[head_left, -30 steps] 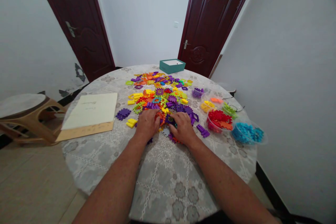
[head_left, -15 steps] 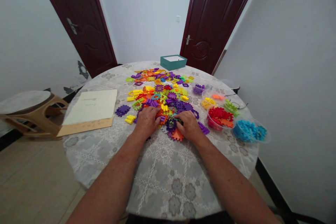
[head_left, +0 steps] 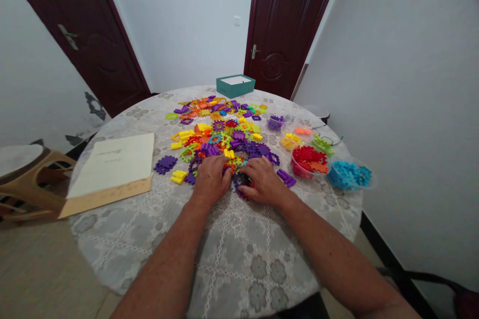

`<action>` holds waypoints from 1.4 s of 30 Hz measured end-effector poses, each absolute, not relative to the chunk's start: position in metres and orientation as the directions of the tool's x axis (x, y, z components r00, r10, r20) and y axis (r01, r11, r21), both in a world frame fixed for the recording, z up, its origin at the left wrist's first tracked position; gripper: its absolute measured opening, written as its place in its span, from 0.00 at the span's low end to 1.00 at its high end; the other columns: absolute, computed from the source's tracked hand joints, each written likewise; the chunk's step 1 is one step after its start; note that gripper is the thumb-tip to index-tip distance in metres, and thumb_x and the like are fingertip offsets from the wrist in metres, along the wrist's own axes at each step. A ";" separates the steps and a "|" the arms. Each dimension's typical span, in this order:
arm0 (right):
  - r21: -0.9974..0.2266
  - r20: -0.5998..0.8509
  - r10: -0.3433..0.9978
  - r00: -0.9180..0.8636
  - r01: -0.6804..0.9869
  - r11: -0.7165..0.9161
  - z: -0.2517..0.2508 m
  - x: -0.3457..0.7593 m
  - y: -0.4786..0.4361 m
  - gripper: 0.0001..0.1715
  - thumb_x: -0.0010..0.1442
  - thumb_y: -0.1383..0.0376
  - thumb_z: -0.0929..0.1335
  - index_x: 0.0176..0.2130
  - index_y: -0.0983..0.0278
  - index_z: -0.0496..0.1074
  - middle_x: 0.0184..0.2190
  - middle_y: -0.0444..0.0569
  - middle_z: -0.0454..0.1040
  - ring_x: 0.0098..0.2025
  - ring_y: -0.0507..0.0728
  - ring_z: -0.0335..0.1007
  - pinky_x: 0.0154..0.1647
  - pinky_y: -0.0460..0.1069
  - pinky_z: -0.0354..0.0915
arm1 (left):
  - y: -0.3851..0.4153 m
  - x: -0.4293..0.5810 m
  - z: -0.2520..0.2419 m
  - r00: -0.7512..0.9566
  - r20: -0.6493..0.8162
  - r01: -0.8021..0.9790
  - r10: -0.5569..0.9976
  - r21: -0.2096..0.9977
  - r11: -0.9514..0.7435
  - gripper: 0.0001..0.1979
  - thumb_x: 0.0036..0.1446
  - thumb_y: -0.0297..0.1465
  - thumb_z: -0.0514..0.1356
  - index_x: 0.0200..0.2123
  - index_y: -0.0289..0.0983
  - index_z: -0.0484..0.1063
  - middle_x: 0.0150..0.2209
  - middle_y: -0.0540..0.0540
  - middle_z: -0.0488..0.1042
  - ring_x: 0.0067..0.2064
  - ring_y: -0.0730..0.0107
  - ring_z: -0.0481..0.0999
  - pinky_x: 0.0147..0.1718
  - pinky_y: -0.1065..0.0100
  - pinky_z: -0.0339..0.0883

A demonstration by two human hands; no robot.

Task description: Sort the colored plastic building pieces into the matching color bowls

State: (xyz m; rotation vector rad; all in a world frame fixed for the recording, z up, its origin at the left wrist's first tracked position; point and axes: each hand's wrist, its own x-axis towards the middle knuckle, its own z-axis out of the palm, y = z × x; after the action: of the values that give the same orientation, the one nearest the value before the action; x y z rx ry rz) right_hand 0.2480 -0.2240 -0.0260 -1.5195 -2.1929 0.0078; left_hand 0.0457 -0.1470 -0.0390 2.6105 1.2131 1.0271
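Left hand [head_left: 211, 179], right hand [head_left: 265, 181]: partly hidden fingers among toy pieces [head_left: 219, 138]; grasping, I cannot tell.
Left paper [head_left: 112, 173]: faint writing, unreadable.

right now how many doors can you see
2: a left door and a right door, one on each side of the light switch. Others may be out of view.

Bare left forearm [head_left: 170, 254] and right forearm [head_left: 333, 249] angle inward. Left hand [head_left: 210, 179] and right hand [head_left: 264, 182] are palm-down, apart, fingers [head_left: 217, 162] bent.
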 end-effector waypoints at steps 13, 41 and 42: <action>-0.408 0.489 0.849 -0.200 0.808 0.425 -0.022 0.255 -0.220 0.25 0.63 0.57 0.72 0.57 0.62 0.73 0.52 0.56 0.74 0.56 0.63 0.68 0.63 0.62 0.60 | -0.155 0.052 -0.032 0.458 0.577 0.571 0.676 0.392 -0.721 0.10 0.65 0.32 0.58 0.49 0.40 0.74 0.44 0.39 0.79 0.50 0.51 0.76 0.56 0.49 0.68; -0.179 0.191 0.921 0.339 0.935 -0.307 -0.037 0.276 -0.214 0.17 0.68 0.67 0.62 0.52 0.64 0.73 0.47 0.63 0.74 0.39 0.62 0.79 0.39 0.55 0.72 | -0.150 0.058 -0.020 0.280 0.085 0.265 0.956 0.951 -0.162 0.26 0.62 0.42 0.62 0.60 0.38 0.70 0.39 0.44 0.83 0.32 0.63 0.82 0.25 0.66 0.75; -0.185 0.194 0.922 0.335 0.936 -0.301 -0.037 0.276 -0.214 0.16 0.68 0.67 0.62 0.52 0.64 0.74 0.46 0.62 0.74 0.38 0.62 0.78 0.39 0.55 0.71 | -0.148 0.058 -0.023 0.281 0.090 0.266 0.955 0.949 -0.167 0.25 0.63 0.42 0.62 0.60 0.38 0.70 0.40 0.44 0.83 0.32 0.63 0.82 0.25 0.66 0.75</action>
State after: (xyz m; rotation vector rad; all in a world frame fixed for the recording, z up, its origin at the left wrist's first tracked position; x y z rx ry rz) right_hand 0.2761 -0.2139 -0.0375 -2.3378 -1.6713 -0.0736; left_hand 0.0583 -0.1484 -0.0227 1.6350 1.1412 0.9451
